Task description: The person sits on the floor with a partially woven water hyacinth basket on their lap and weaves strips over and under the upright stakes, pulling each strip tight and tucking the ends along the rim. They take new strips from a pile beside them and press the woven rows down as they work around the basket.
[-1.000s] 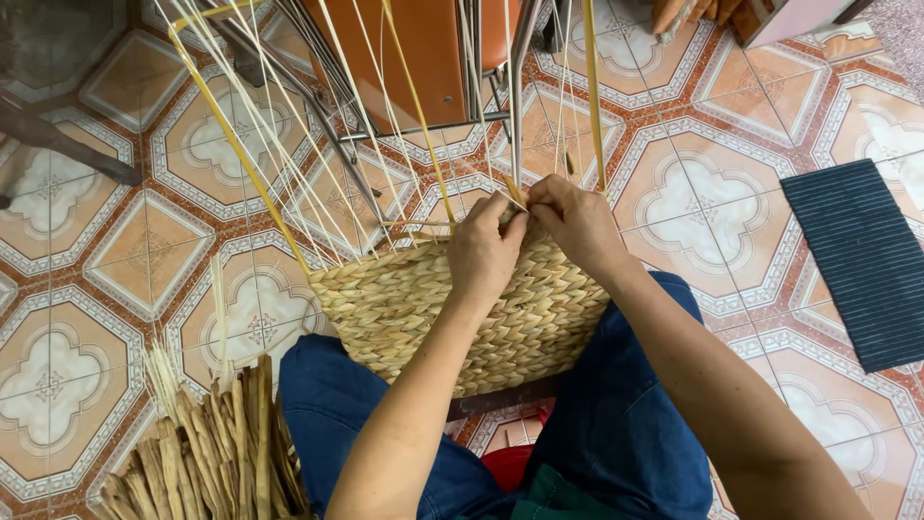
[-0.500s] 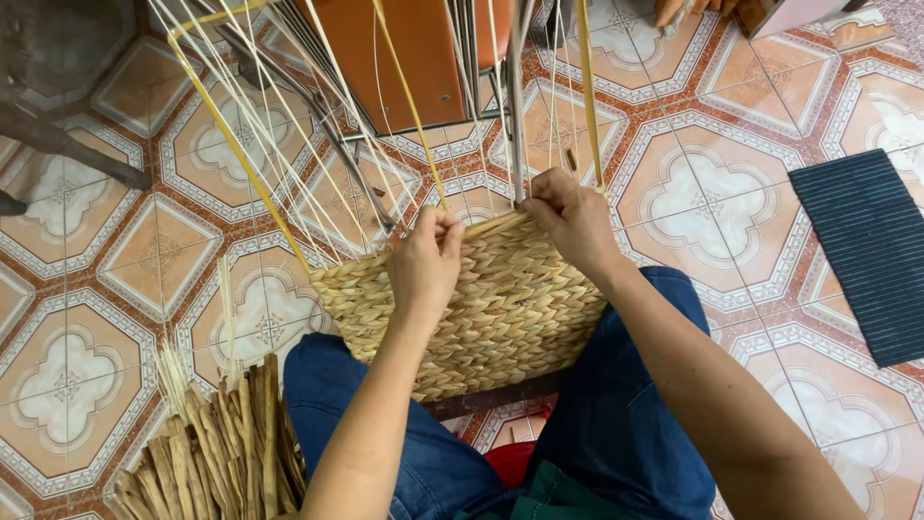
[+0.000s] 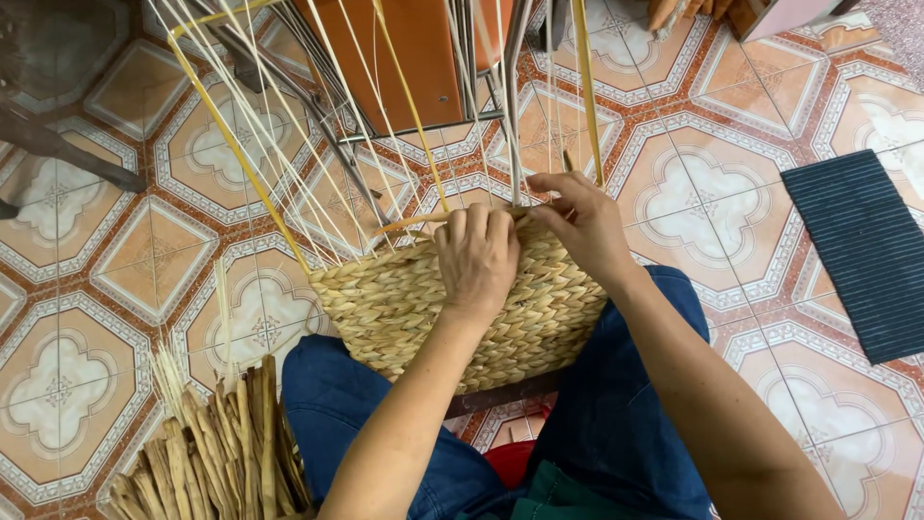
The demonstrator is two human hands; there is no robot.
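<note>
A woven basket [image 3: 462, 308] is being held on the lap. Its top edge is being pressed under the left hand [image 3: 476, 255], fingers together. A strand [image 3: 462, 216] is being pinched by the right hand [image 3: 582, 221] just beside.

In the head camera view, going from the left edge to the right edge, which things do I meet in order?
Bundle of dried straw strips → left hand on the woven basket → right hand at the basket's rim → dark ribbed mat.
</note>
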